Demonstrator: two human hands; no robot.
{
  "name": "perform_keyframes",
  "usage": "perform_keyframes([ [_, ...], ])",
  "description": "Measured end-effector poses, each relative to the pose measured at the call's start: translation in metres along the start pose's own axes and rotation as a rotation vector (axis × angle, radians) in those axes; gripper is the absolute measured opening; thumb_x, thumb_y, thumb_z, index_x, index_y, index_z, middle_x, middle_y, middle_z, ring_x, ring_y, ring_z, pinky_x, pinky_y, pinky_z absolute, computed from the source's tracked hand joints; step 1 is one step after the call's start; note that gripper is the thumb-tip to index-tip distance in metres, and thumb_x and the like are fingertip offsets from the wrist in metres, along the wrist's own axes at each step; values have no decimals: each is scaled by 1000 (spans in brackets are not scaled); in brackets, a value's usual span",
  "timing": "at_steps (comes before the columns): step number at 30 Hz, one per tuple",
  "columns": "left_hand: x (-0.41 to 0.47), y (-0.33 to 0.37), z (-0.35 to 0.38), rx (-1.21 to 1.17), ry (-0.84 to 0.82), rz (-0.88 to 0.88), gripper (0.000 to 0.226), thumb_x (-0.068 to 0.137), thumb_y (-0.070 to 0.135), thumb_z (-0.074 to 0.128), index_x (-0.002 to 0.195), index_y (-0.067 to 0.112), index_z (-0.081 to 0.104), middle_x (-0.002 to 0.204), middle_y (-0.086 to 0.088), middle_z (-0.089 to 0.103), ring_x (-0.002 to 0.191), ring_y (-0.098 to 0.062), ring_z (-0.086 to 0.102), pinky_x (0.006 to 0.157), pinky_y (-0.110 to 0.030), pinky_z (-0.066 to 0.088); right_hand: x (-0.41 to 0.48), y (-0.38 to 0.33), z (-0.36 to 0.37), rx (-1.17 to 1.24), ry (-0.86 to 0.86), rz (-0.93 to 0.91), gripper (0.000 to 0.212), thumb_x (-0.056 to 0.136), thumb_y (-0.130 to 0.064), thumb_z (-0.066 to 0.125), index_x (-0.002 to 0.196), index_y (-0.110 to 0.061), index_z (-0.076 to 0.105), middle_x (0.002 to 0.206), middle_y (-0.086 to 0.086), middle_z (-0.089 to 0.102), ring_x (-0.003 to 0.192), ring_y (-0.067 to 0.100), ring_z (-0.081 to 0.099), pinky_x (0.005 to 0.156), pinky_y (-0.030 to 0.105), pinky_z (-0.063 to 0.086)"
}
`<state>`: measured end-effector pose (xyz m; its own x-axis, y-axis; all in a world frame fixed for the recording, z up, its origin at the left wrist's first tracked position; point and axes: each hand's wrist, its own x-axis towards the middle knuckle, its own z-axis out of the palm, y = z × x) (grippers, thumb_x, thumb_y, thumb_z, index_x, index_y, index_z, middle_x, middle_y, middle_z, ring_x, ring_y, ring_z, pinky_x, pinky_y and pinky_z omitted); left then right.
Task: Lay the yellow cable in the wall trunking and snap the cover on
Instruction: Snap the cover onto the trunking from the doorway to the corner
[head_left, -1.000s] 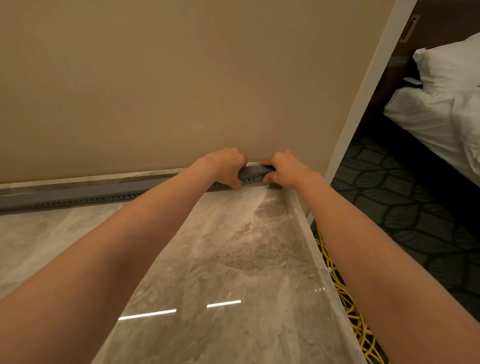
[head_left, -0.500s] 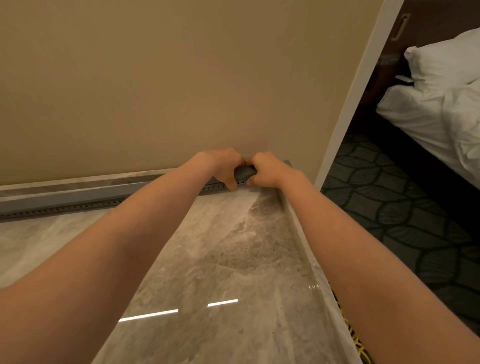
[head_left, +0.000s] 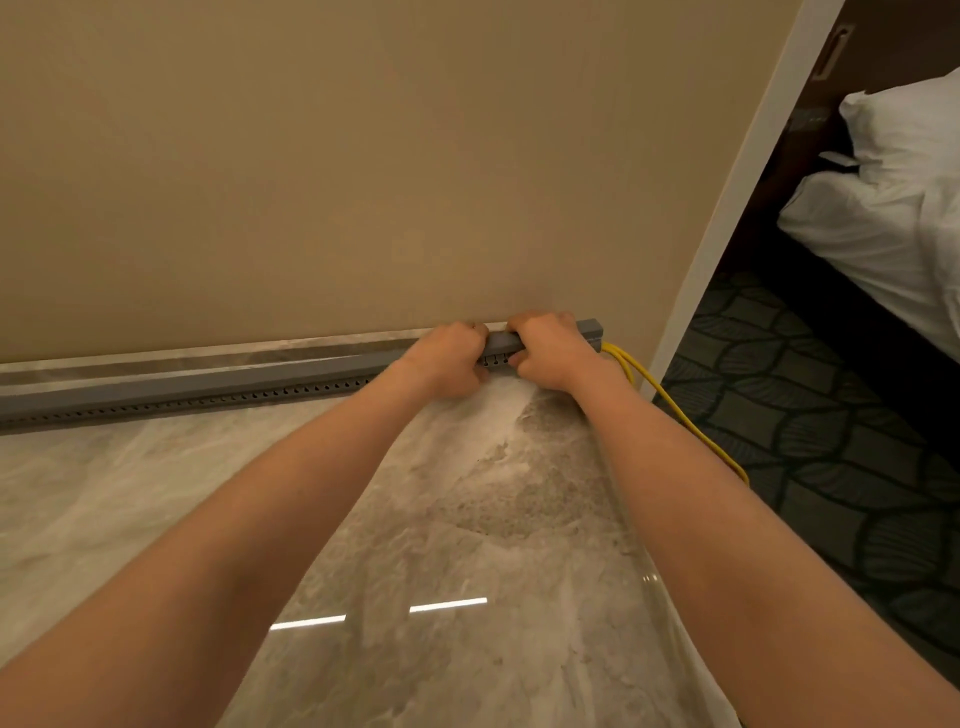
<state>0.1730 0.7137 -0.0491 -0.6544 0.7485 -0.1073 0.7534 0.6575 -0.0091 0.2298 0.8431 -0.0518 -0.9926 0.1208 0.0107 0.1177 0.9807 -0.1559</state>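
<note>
A long grey trunking (head_left: 182, 389) runs along the foot of the beige wall, slotted along its lower side, with its grey cover on top. My left hand (head_left: 449, 358) and my right hand (head_left: 550, 351) sit side by side near its right end, fingers curled over the cover and thumbs underneath, pinching it. The yellow cable (head_left: 675, 410) comes out of the trunking's right end and trails down over the marble edge onto the carpet. The cable inside the trunking is hidden.
The trunking rests on a glossy grey marble surface (head_left: 441, 545) whose right edge drops to a dark patterned carpet (head_left: 831, 441). A white wall corner trim (head_left: 727, 197) stands right of the trunking's end. A bed with white linen (head_left: 893, 208) lies beyond.
Both hands have stayed clamped on the cover near the right end, the right hand closing in on the left. The view has shifted, so the cable leaving the trunking end now shows.
</note>
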Motion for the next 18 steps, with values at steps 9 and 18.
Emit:
perform_keyframes([
  [9,5,-6,15,72,53,94,32,95,20,46,119,-2,43,125,-21,51,114,-34,49,96,-39,41,-1,3,2,-68,-61,-63,35,95,-32,44,121,-9,48,131,11,53,123,28,46,104,45,28],
  [18,6,-5,21,62,116,48,35,94,21,46,122,0,42,128,-19,49,119,-33,46,97,-37,35,3,6,4,-77,-37,-80,35,95,-34,45,126,-18,50,133,5,55,124,26,47,102,44,30],
])
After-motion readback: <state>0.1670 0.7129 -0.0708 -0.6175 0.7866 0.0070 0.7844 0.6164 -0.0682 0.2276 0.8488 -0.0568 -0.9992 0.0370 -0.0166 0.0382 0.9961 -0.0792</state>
